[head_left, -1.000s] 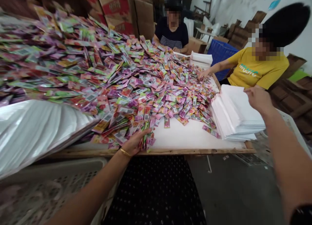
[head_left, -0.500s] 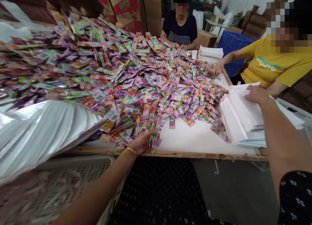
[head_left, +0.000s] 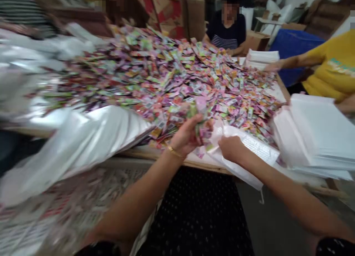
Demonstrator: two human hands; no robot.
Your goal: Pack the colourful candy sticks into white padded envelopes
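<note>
Wooden edging runs along the near side of the desk (head_left: 138,153), whose pale top carries everything close by. Just over that edge, the left hand (head_left: 185,137) has its fingers curled around a small bunch of sachets (head_left: 200,127), thumb on top. Each sachet should weigh next to nothing and flex a little; the glossy film is probably slippery, so a loose bunch could fan out or shed a piece. A grip across the middle, thumb against fingers, seems surest.

Beside it, the right hand (head_left: 232,148) pinches one end of a white bag (head_left: 256,147), fingers drawn in narrow on the material. The bag slants rightward and partly overhangs the edging. It looks light, soft and faintly padded, likely to sag if held at a single corner; the rim of its mouth would be the place to take it. With this blur, I can't tell whether that mouth is open.

Beyond the hands spreads a big heap of sachets (head_left: 177,82), likely to slide where it is steep. At the right sits a stack of white bags (head_left: 318,137), its sheets best lifted singly by an edge. Farther off are a person in yellow (head_left: 334,65), a blue crate (head_left: 295,51) and cardboard boxes (head_left: 169,14).
</note>
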